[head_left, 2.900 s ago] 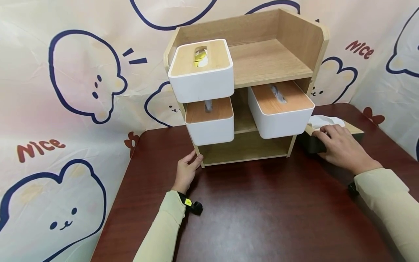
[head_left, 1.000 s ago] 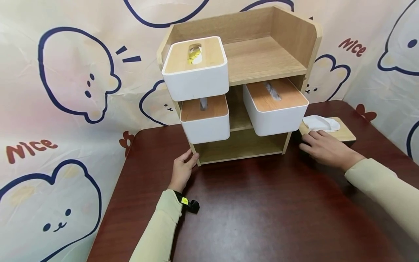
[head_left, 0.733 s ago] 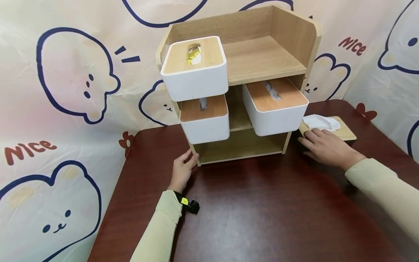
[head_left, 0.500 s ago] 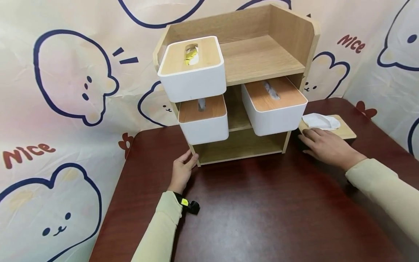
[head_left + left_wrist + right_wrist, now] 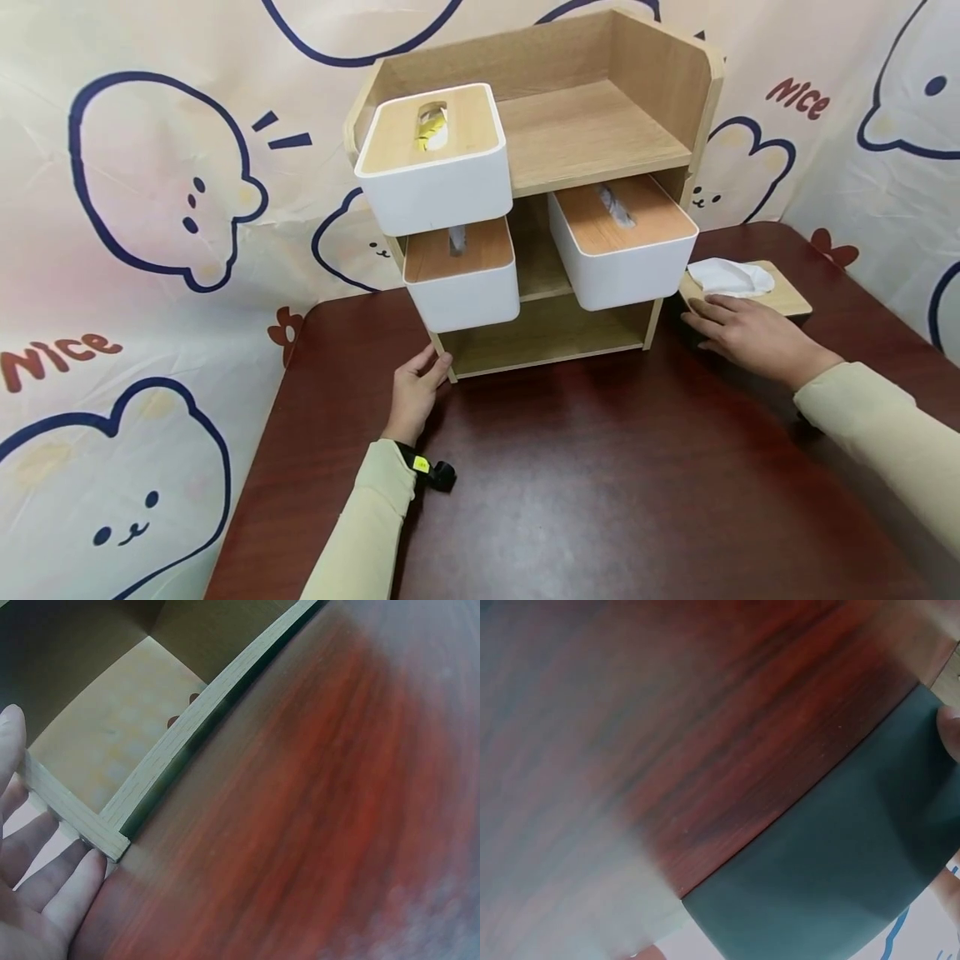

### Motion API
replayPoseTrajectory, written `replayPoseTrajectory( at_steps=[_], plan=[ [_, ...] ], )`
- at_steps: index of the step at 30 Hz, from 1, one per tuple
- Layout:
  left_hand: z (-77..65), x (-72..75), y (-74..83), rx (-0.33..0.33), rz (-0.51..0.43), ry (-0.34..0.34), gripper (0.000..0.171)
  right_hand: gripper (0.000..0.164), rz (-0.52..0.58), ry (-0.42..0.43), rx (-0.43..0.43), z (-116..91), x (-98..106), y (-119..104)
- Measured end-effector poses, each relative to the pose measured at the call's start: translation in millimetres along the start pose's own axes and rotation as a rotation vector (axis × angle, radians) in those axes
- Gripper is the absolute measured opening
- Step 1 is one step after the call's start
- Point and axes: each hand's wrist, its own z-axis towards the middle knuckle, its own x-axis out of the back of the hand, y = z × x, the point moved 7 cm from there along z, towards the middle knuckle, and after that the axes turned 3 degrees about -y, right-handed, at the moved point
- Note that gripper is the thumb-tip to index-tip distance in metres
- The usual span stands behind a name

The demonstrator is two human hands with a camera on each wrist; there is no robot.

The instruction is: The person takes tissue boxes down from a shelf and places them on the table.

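My left hand (image 5: 415, 393) grips the lower left side panel of a wooden desk shelf (image 5: 592, 129). In the left wrist view, its thumb lies inside the panel (image 5: 71, 802) and its fingers outside. My right hand (image 5: 757, 337) is at the front edge of a dark green tissue box (image 5: 825, 847) with a light wooden lid and white tissue (image 5: 731, 277) on top. In the right wrist view, the thumb (image 5: 950, 733) is against the green front face while a finger shows at the lid edge. The shelf's right foot hides part of the box's left end.
On the shelf's top left stands a white tissue box (image 5: 438, 196) with a wooden lid. Below it, a smaller white box (image 5: 465, 296) and a larger white box (image 5: 637, 271) jut from the middle level. A printed curtain (image 5: 180, 333) backs the dark red table (image 5: 585, 500).
The green tissue box has come down and turned beside the shelf, with my right hand sliding along to its front left edge. My left hand keeps its hold; the head view drifts slightly.
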Motion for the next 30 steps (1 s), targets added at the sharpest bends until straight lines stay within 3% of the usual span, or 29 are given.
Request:
replayPoseTrajectory(
  at_steps=[5, 10, 15, 25, 28, 30],
  plan=[
    [-1.0, 0.2, 0.3, -0.013, -0.007, -0.007, 0.062, 0.067, 0.026, 0.002, 0.001, -0.7, 1.5, 0.2],
    [-4.0, 3.2, -2.2, -0.001, 0.003, 0.007, 0.059, 0.038, 0.035, -0.039, 0.004, -1.8, -1.9, 0.7],
    [-3.5, 1.7, -3.0, -0.008, 0.008, -0.002, 0.063, 0.055, 0.02, -0.048, -0.02, -2.7, -1.0, 2.8],
    [-4.2, 2.7, -4.4, 0.001, 0.013, 0.011, 0.064, 0.054, 0.044, -0.074, -0.011, 3.5, 1.6, 4.7],
    [-4.3, 1.7, -3.4, 0.002, 0.01, 0.009, 0.063, 0.048, 0.056, -0.037, -0.009, 1.9, 3.9, 5.1],
    [-2.9, 0.7, -1.8, -0.004, 0.007, 0.006, 0.062, 0.053, 0.06, 0.01, 0.001, 2.5, 8.5, 6.1]
  ],
)
